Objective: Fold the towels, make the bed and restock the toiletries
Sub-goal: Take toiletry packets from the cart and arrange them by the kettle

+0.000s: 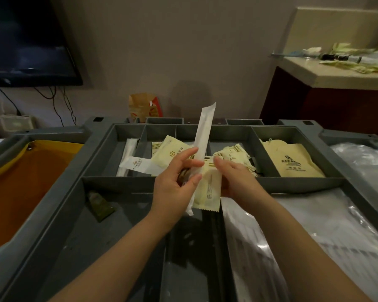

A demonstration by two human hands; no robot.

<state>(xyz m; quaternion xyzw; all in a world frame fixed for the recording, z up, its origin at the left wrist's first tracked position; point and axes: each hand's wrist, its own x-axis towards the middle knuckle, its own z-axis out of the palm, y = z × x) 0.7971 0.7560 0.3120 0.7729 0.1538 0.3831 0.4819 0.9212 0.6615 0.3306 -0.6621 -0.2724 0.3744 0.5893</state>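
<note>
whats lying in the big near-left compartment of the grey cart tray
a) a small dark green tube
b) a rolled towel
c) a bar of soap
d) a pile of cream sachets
a: a small dark green tube lies on the floor of that compartment of the grey cart tray, while the cream sachets sit in the far row of compartments.

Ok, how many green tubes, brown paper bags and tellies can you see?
green tube: 1
brown paper bag: 1
television: 1
Total: 3
</note>
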